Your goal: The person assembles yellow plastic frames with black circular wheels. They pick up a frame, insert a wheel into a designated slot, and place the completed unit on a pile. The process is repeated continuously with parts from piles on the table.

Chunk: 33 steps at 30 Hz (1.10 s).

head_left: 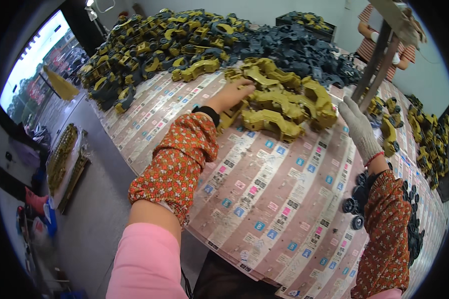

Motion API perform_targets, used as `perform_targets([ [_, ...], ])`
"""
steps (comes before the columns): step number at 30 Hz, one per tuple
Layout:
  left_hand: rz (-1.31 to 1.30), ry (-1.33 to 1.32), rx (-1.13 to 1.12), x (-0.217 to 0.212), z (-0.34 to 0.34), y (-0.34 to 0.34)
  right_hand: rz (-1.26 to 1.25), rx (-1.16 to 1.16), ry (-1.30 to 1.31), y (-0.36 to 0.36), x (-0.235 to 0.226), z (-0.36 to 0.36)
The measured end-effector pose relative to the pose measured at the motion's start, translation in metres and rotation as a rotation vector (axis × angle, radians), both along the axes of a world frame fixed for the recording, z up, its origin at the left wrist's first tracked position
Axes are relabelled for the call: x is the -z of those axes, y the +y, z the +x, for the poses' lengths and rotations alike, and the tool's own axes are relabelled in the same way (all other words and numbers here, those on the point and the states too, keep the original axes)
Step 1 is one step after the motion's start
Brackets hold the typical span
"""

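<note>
Leftmost, we note a large heap of olive-yellow and dark toy vehicle bodies (154, 50) along the far left edge of the table (264, 199), whose top is covered in printed paper sheets. Next, our left hand (232, 94), bare and with a floral sleeve cover on the forearm, reaches into a smaller pile of olive-yellow plastic toy chassis parts (279, 107) at the table's middle; its fingers lie curled over one of the parts at the pile's left edge, gripping it loosely. Beyond lies a mound of dark grey plastic parts (304, 55). To the right, our right hand (356, 127) wears a white knit glove; its fingers are extended and open, resting against the pile's right side, holding nothing. Black toy wheels (354, 204) lie scattered just beside the right forearm. Farther right, assembled yellow toy vehicles (424, 139) sit along the table edge. Another person in a striped shirt (371, 40) stands at the far end.
</note>
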<state>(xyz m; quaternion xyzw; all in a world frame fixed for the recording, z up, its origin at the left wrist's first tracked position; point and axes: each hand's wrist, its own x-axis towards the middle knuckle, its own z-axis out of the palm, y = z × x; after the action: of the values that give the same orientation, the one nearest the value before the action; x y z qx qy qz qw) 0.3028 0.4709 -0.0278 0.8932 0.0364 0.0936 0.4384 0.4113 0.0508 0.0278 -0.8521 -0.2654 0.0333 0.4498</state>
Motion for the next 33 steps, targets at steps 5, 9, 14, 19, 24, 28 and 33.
perform_targets([
  [5, 0.177, 0.109, -0.131, 0.002, -0.032, -0.022, 0.059, -0.068, 0.131, 0.039, 0.016, -0.015],
  [9, 0.187, 0.105, -0.092, -0.015, -0.06, -0.049, 0.07, -0.101, 0.271, 0.025, 0.004, -0.038],
  [14, 0.332, 0.265, 0.223, -0.003, -0.089, -0.075, -0.085, -0.165, 0.413, -0.002, -0.016, -0.091],
  [19, 0.068, 0.346, 0.449, -0.063, -0.103, -0.117, -0.351, -0.198, 0.416, -0.031, -0.064, -0.155],
  [24, 0.39, -0.003, 0.166, -0.083, -0.025, -0.103, -0.46, -0.238, -0.172, -0.063, -0.05, -0.172],
  [28, 0.515, -0.152, -0.046, -0.067, 0.067, -0.029, -0.474, -0.231, -0.228, -0.058, -0.062, -0.192],
  [33, 0.431, 0.101, -0.087, -0.031, 0.114, 0.037, -0.516, -0.285, -0.21, -0.061, -0.049, -0.202],
])
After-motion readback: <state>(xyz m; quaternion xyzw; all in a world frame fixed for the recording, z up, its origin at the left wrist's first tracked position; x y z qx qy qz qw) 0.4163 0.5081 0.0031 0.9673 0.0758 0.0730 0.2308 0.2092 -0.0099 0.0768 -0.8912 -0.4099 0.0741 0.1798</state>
